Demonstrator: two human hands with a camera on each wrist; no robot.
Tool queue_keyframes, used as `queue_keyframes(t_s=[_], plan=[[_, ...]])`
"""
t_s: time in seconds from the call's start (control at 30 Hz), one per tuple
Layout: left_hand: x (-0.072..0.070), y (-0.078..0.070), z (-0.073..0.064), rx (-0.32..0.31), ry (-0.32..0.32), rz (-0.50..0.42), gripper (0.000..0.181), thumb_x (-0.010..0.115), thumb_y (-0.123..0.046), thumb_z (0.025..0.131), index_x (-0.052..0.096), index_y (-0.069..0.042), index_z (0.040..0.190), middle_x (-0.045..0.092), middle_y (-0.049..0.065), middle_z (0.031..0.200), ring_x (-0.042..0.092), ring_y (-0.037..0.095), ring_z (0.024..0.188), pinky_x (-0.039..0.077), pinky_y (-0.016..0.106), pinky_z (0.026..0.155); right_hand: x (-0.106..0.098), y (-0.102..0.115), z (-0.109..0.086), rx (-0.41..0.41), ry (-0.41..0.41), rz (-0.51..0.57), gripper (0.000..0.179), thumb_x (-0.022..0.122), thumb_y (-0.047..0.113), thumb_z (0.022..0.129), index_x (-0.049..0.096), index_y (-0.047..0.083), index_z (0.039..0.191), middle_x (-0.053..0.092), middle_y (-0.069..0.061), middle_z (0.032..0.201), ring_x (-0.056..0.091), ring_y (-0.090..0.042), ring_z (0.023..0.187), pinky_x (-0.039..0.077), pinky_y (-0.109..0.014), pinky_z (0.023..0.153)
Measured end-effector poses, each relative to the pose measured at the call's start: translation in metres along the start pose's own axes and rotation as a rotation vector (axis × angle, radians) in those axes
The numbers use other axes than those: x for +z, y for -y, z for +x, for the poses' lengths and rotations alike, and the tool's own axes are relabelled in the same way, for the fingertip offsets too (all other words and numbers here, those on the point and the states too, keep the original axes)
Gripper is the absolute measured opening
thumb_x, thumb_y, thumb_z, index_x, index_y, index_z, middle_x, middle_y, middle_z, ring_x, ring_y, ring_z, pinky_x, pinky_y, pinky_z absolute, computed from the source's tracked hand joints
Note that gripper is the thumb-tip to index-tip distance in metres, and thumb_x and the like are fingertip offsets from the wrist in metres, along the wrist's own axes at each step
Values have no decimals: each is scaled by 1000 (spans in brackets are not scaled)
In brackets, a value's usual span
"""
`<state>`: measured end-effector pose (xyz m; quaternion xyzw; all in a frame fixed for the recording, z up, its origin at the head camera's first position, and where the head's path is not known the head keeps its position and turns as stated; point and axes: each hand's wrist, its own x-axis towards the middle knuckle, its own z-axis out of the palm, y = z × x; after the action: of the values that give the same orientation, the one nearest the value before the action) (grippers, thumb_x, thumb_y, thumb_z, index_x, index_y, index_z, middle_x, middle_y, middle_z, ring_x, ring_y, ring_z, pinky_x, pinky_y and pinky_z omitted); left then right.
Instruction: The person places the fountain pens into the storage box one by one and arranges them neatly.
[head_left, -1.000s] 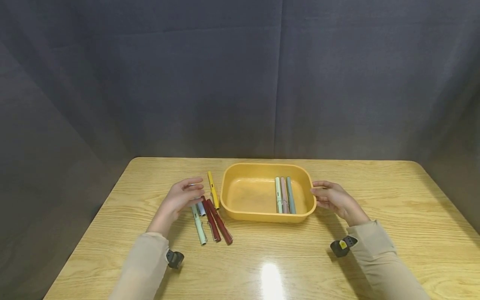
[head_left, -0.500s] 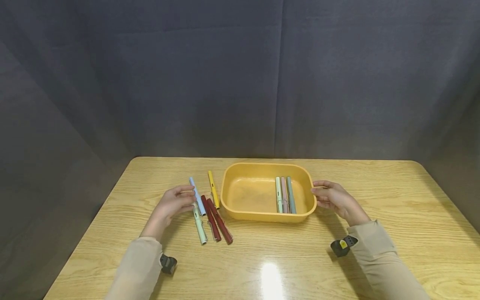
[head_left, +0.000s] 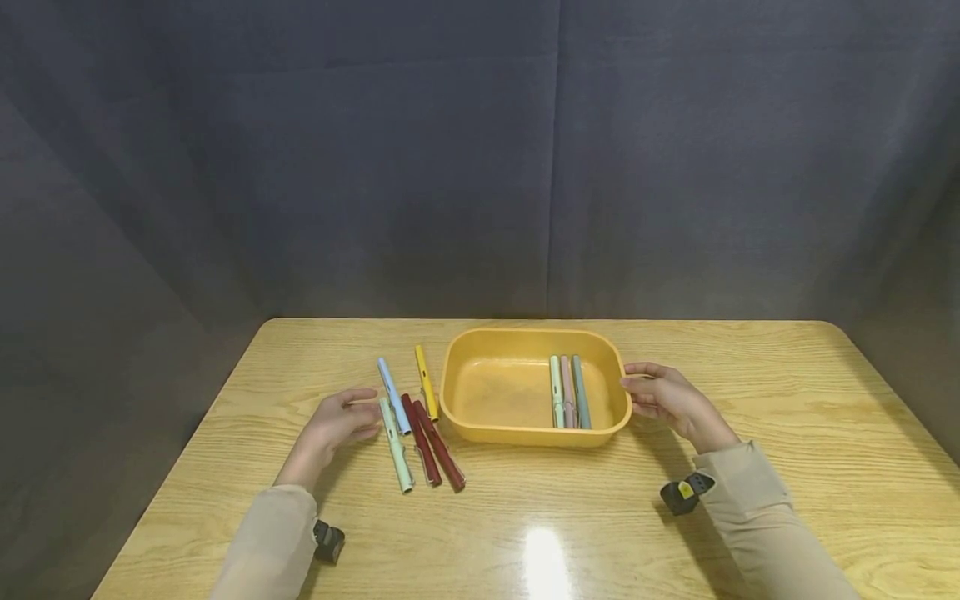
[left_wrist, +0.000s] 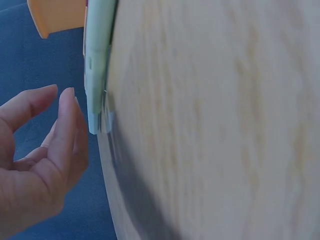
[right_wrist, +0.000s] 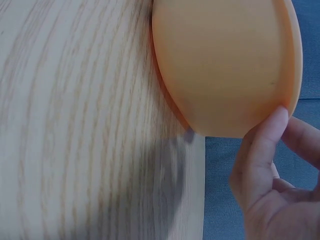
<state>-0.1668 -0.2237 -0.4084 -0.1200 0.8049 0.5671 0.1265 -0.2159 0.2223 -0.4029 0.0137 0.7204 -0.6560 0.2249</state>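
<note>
My left hand [head_left: 336, 427] hovers just left of a group of pens, its fingers relaxed with nothing between them. Nearest to it is a mint-green pen [head_left: 397, 446], which the left wrist view shows beyond the fingertips. Beside that pen lie a light blue pen [head_left: 393, 396], a yellow pen [head_left: 426, 382] and two crossed dark red pens [head_left: 422, 442]. My right hand [head_left: 671, 402] touches the right end of a yellow-orange tray [head_left: 495, 434], fingertips against its outer wall near the rim. Inside the tray lie a pale green pen [head_left: 557, 392], a pink pen [head_left: 567, 392] and a grey-blue pen [head_left: 581, 392].
The wooden table [head_left: 450, 542] has rounded far corners and reflects a bright light spot near the front. A dark grey curtain [head_left: 420, 167] hangs behind it and along both sides. A small black camera sits on each wrist.
My left hand has drawn back left and toward me from above the pens, uncovering the light blue and mint-green pens. The right hand and the tray have stayed in place.
</note>
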Motion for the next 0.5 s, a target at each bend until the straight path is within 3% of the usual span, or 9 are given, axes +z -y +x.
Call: queue_keyframes(t_s=[0.27,0.5], plan=[[-2,8,-1,-5,7,33,53,54,-3,92,36,12,139,48,34,131,64,14,92,60,26,85,0,1,0,6,1,-4,49,52,13,97,31,-8,136,63,13,78,62,1,68,56,-12,63],[0,7,0,-10,26,45,54,57,-2,90,36,14,137,58,31,121,64,13,88,60,28,84,-1,1,0,15,2,-2,52,52,14,97,29,-8,138,63,13,78,62,1,68,56,-12,64]])
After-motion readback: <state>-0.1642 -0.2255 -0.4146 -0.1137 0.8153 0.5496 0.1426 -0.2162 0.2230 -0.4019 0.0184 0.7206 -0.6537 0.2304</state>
